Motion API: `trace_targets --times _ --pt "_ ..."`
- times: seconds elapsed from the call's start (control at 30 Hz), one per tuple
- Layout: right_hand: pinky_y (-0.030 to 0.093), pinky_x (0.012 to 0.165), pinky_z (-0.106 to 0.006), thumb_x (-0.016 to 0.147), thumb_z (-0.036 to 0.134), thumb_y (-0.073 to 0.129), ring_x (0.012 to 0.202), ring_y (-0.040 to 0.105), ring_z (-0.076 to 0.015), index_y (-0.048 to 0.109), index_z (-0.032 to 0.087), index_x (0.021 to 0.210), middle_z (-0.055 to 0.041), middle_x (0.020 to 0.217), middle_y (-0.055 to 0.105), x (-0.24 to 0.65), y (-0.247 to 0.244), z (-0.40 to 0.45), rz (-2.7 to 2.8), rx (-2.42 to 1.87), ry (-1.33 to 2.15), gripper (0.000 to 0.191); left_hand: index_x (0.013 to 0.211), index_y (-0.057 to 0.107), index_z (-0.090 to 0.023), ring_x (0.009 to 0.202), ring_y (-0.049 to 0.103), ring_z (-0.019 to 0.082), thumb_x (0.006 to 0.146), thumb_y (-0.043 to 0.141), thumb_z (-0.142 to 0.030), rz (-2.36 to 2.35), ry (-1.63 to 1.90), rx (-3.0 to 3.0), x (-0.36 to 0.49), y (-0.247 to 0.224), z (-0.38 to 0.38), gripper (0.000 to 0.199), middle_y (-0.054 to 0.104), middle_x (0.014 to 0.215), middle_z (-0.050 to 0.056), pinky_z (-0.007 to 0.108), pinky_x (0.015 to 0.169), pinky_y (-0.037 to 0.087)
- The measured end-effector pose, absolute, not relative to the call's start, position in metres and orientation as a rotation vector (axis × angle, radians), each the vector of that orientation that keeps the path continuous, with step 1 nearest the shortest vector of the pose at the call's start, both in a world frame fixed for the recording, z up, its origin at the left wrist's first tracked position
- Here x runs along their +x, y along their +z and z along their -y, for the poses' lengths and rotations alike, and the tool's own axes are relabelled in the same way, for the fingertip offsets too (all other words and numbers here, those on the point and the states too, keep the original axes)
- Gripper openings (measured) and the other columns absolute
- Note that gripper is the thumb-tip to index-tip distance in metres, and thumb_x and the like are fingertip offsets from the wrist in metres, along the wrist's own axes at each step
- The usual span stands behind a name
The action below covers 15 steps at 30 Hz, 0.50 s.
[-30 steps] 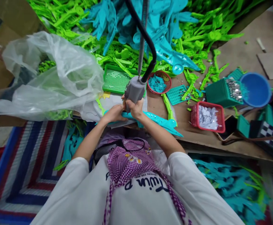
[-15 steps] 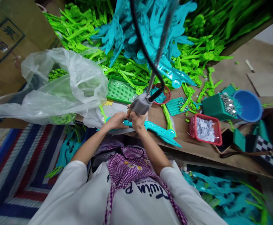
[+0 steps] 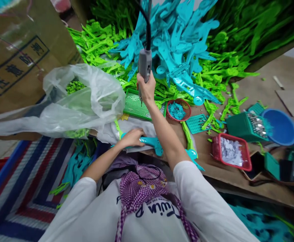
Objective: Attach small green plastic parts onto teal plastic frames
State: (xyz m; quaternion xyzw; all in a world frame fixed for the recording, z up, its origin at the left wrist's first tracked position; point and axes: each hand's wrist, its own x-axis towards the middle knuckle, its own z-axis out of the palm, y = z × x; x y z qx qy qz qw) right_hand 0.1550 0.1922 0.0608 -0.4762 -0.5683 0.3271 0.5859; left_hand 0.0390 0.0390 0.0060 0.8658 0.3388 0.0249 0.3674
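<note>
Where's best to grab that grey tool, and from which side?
Probably low on the grey tool, from the person's side, as the right hand does: its body is slim and roughly upright, the black cord leaves the top, and the thin tip points down.

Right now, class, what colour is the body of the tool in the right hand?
The tool is grey, seen in the head view.

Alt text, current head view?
A person's right hand grips a grey corded tool while the left hand holds a turquoise part at the edge of the worktable. Turquoise parts and lime-green parts lie heaped beyond; a red basket of white pieces stands to the right.
</note>
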Motion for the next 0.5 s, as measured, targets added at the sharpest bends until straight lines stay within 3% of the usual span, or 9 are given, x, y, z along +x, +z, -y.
trace_targets --times 0.17,0.33,0.5 --pt "0.049 0.049 -0.03 0.074 0.083 0.051 0.046 0.052 -0.0128 0.051 0.022 0.077 0.0039 0.053 0.05 0.14 0.036 -0.223 1.137 -1.064 0.772 0.061 0.104 0.072 -0.018 0.098 0.064 0.025 0.072 0.073 -0.031 -0.893 0.039 2.225 0.038 0.001 -0.039 0.034 0.067 0.102 0.006 0.031 0.084 0.049" --pt "0.055 0.058 -0.034 0.076 0.084 0.046 0.059 0.063 -0.0171 0.058 0.02 0.082 0.0008 0.06 0.055 0.143 0.025 -0.233 1.104 -1.052 0.791 0.065 0.103 0.072 -0.02 0.099 0.063 0.024 0.074 0.072 -0.031 -0.89 0.045 2.209 0.037 -0.001 -0.038 0.031 0.066 0.101 0.005 0.03 0.085 0.049" --pt "0.055 0.056 -0.035 0.075 0.086 0.045 0.062 0.065 -0.0194 0.058 0.021 0.081 0.0001 0.059 0.053 0.143 0.014 -0.244 1.117 -1.042 0.826 0.067 0.105 0.071 -0.021 0.1 0.063 0.025 0.074 0.072 -0.031 -0.889 0.052 2.189 0.037 -0.003 -0.038 0.033 0.066 0.102 0.005 0.031 0.085 0.049"
